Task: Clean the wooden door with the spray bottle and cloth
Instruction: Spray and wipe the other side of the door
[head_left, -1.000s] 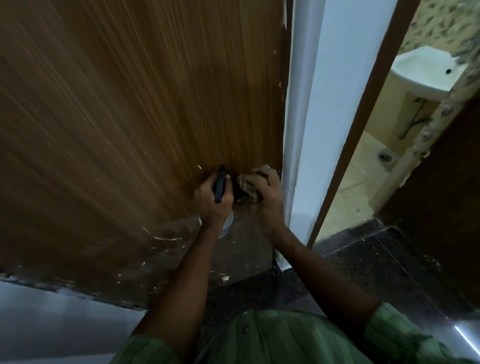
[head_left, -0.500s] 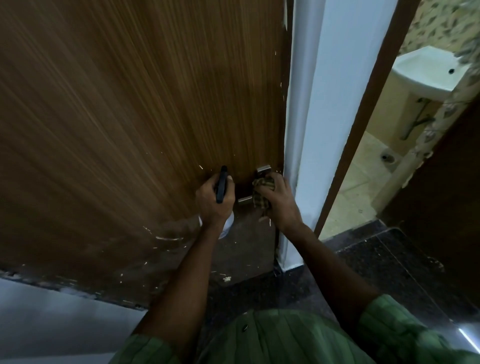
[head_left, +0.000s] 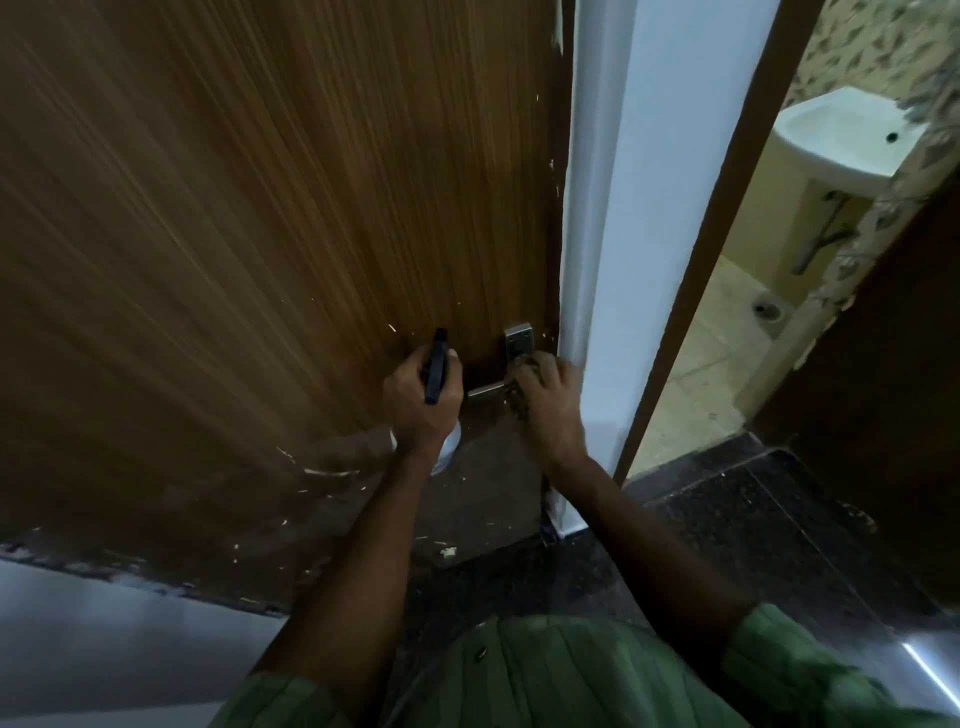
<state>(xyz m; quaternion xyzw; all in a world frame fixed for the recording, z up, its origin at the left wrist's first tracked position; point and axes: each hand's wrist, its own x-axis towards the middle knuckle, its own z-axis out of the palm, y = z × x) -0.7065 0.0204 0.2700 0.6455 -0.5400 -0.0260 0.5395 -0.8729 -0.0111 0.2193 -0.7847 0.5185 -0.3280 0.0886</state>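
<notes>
So the wooden door (head_left: 291, 218) fills most of the view, shut against the white frame (head_left: 597, 260), and both hands are down by the latch edge. The left hand (head_left: 421, 405) has its fingers wrapped tight around the spray bottle (head_left: 435, 366), dark nozzle pointing up at the door face and a bit of the pale bottle body poking out under the wrist. The right hand (head_left: 550, 405) is bunched around the cloth (head_left: 522, 384), pressing it right onto the metal handle (head_left: 488, 388), just below the lock plate (head_left: 519, 340) and near the edge of the door. My read is that the handle area is getting its wipe now, so the hardware bit is in hand. How much of the big panel is already done I honestly can't tell, the light is dim and there's no obvious wet sheen. The bottom edge of the door looks rough though: scuffed, darker, with pale flecks and scratches. I'd guess that lower strip still needs spraying and a proper rub, probably the biggest chunk left.
</notes>
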